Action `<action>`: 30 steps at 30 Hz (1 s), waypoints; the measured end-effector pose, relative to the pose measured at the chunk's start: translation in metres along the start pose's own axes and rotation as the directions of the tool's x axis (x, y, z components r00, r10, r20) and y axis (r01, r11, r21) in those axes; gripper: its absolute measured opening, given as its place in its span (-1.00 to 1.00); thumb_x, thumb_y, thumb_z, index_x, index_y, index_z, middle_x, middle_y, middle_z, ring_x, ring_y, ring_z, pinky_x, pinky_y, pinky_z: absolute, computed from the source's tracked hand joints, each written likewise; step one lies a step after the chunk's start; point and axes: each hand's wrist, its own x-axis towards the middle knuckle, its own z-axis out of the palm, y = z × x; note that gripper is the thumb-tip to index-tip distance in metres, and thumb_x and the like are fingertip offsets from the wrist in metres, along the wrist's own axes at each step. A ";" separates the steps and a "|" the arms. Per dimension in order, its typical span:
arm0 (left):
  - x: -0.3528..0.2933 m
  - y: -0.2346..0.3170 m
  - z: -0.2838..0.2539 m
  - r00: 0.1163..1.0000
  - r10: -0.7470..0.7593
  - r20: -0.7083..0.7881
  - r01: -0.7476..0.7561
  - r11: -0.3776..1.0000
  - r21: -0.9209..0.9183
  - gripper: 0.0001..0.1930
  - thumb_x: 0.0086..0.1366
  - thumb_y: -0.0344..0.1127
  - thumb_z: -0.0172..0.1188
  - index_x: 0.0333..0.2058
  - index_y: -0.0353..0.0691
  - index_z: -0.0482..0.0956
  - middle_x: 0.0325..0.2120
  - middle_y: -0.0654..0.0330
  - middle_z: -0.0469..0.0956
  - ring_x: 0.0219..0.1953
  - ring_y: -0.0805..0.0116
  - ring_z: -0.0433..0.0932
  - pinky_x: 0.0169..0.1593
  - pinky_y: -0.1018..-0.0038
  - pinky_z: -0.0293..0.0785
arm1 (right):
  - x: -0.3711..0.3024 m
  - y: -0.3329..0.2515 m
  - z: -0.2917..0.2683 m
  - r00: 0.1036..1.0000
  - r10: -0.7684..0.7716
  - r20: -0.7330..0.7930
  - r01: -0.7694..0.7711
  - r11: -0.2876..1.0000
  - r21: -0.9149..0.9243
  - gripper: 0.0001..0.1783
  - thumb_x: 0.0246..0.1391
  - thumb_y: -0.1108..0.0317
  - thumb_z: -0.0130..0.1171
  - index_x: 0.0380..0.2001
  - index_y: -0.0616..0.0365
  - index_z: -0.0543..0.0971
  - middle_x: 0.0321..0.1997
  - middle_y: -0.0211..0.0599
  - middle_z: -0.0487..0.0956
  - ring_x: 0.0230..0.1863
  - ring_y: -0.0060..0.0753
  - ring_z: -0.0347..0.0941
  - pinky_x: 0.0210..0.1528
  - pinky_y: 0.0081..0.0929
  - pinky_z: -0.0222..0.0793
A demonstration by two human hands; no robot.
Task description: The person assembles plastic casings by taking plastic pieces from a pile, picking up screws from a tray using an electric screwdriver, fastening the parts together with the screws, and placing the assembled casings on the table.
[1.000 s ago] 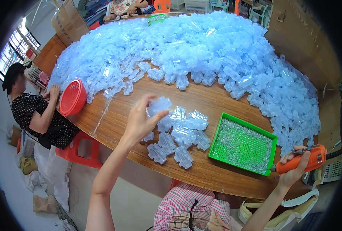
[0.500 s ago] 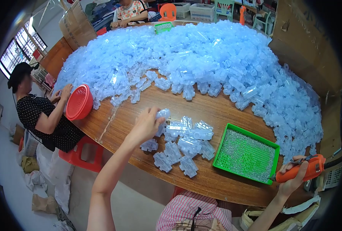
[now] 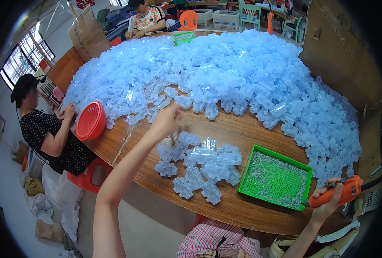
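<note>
Over the wooden table (image 3: 135, 133), my left hand (image 3: 167, 121) hangs between the big heap of clear bluish plastic parts (image 3: 199, 64) and a small cluster of the same parts (image 3: 214, 163). Motion smears its fingers, so whether anything is in them cannot be made out. My right hand (image 3: 328, 200) is wrapped round an orange electric screwdriver (image 3: 341, 192) at the table's right edge. The tool's tip points left, at the corner of a green tray (image 3: 247, 172) strewn with small silvery metal pieces, too small to name surely.
A red plastic basket (image 3: 92, 120) stands at the left, beside a co-worker (image 3: 40, 124) in dotted black. Another person (image 3: 148, 19) sits across the heap, near a second green tray (image 3: 183, 38). Cardboard sheets (image 3: 341, 56) wall the right side.
My left hand has let go of a clear plastic part at the cluster and moved away toward the heap. The right hand keeps hold of the screwdriver at the tray corner.
</note>
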 end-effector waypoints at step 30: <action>-0.084 0.117 0.009 0.606 0.459 0.650 0.688 0.108 -0.718 -0.36 0.34 0.13 -0.14 0.20 -0.24 0.19 -0.04 0.14 0.41 -0.05 0.33 0.45 0.02 0.37 0.45 | -0.008 -0.002 0.003 0.998 0.037 0.042 -0.038 0.999 0.009 -0.55 0.16 -0.05 0.01 -0.30 0.18 0.35 -0.65 -0.44 0.31 -0.71 -0.59 0.24 -0.63 -0.64 0.22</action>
